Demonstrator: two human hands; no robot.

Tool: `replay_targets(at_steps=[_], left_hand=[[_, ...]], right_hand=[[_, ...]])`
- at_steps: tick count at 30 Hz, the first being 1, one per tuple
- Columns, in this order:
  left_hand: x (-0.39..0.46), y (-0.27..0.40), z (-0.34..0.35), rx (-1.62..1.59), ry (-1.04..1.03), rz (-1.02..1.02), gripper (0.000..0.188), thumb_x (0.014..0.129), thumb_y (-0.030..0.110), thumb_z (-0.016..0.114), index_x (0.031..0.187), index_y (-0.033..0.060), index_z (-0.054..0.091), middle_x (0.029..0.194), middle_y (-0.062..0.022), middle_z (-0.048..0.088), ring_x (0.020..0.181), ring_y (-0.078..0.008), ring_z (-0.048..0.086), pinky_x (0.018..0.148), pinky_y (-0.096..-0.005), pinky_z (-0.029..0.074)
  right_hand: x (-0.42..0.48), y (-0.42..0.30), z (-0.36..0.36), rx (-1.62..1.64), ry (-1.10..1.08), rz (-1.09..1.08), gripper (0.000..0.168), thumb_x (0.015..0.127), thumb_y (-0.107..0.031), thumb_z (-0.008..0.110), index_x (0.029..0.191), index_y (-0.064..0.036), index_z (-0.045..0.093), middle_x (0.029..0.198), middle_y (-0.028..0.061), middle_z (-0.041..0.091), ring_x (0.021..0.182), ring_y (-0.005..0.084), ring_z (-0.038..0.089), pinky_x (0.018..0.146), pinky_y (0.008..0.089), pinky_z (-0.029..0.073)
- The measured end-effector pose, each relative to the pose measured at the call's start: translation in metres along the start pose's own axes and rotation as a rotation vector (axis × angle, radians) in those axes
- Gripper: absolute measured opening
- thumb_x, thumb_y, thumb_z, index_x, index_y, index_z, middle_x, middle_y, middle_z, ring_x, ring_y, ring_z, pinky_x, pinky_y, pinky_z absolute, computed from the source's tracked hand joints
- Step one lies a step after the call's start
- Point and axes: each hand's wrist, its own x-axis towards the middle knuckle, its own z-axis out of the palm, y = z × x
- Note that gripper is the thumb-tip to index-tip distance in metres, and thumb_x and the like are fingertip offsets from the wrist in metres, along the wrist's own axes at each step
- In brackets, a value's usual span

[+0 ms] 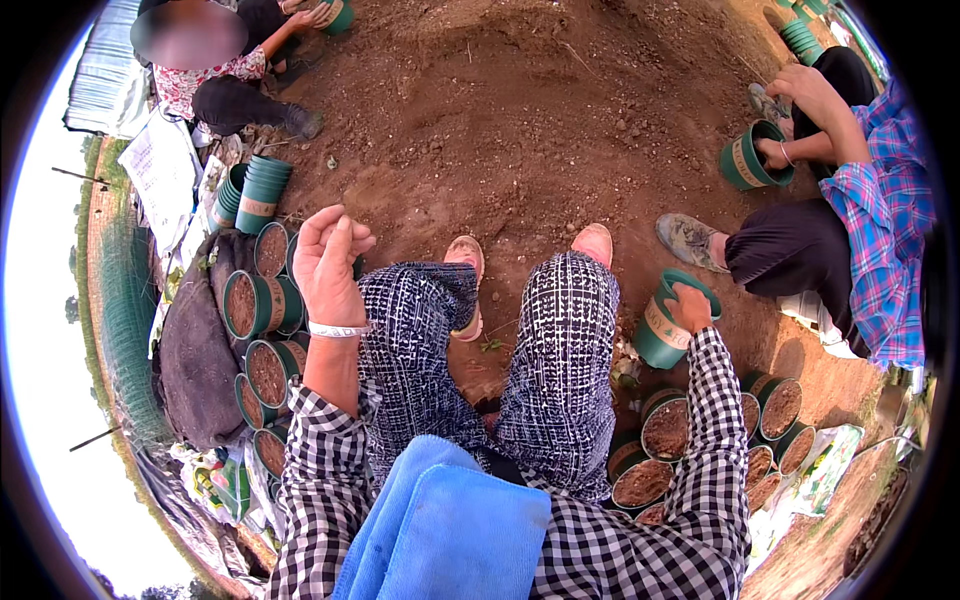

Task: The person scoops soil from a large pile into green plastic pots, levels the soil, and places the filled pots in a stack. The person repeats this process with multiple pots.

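Observation:
My right hand [688, 307] grips the rim of a green plastic plant pot [658, 346], which stands tilted on the soil beside my right knee. The pot carries a tan printed band; its inside is mostly hidden. Raised above my left knee, my left hand [330, 262] has loosely bent fingers and nothing visible in it. Below and left of it lie several soil-filled green pots [259, 306] on their sides or tilted. More filled pots [666, 429] stand by my right forearm. Loose brown soil [525, 142] spreads in front of my feet.
At right, a co-worker in a plaid shirt [889, 225] has a hand inside a green pot [742, 161]. Another person [210, 82] sits at upper left, holding a pot [339, 16]. Stacked empty pots [262, 196] stand near a dark cloth sack [199, 352]. A blue towel [457, 525] covers my lap.

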Motion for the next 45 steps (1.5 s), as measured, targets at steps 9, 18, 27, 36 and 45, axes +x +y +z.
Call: replay_targets(at_steps=[9,18,27,36,45], left_hand=[[-0.004,0.032,-0.026,-0.067,-0.058,0.082,0.017,0.091,0.009,0.057,0.107,0.0026,0.056,0.081,-0.0034,0.063,0.074,-0.0099,0.060,0.069,-0.0234,0.050],[-0.019,0.039,-0.046,-0.157,-0.247,-0.080,0.032,0.092,0.016,0.058,0.121,0.0033,0.050,0.103,-0.0058,0.062,0.089,-0.0125,0.060,0.078,-0.0245,0.048],[-0.043,-0.007,-0.057,-0.711,-0.450,-0.320,0.072,0.091,0.049,0.052,0.146,0.0169,0.020,0.139,-0.0037,0.040,0.126,-0.0215,0.039,0.104,-0.0390,0.032],[-0.081,-0.020,-0.062,-0.801,-0.593,-0.467,0.063,0.084,0.046,0.064,0.136,0.0209,0.037,0.138,-0.0031,0.041,0.129,-0.0228,0.036,0.107,-0.0451,0.030],[-0.092,-0.002,-0.062,-0.599,-0.696,-0.599,0.121,0.067,0.044,0.080,0.148,0.0193,-0.007,0.151,-0.0113,0.011,0.139,-0.0323,0.015,0.106,-0.0576,0.024]], right_hand=[[-0.023,-0.154,-0.134,0.246,0.551,-0.469,0.017,0.084,-0.015,0.060,0.082,-0.001,0.050,0.078,0.0200,0.058,0.080,0.0396,0.055,0.069,0.0463,0.042],[-0.123,-0.321,-0.231,0.417,0.852,-0.911,0.015,0.086,-0.012,0.061,0.081,-0.003,0.049,0.070,0.0148,0.050,0.070,0.0335,0.050,0.063,0.0420,0.040],[-0.192,-0.336,-0.166,0.784,0.622,-0.835,0.025,0.094,-0.024,0.054,0.082,-0.002,0.051,0.065,0.0075,0.046,0.060,0.0152,0.045,0.054,0.0314,0.039],[-0.217,-0.303,-0.127,1.121,0.519,-0.656,0.025,0.096,-0.024,0.053,0.080,-0.004,0.052,0.071,-0.0061,0.043,0.067,0.0030,0.037,0.058,0.0208,0.032],[-0.220,-0.298,-0.115,1.260,0.597,-0.629,0.018,0.098,-0.018,0.050,0.085,-0.007,0.055,0.079,-0.0079,0.051,0.073,0.0001,0.040,0.067,0.0175,0.033]])
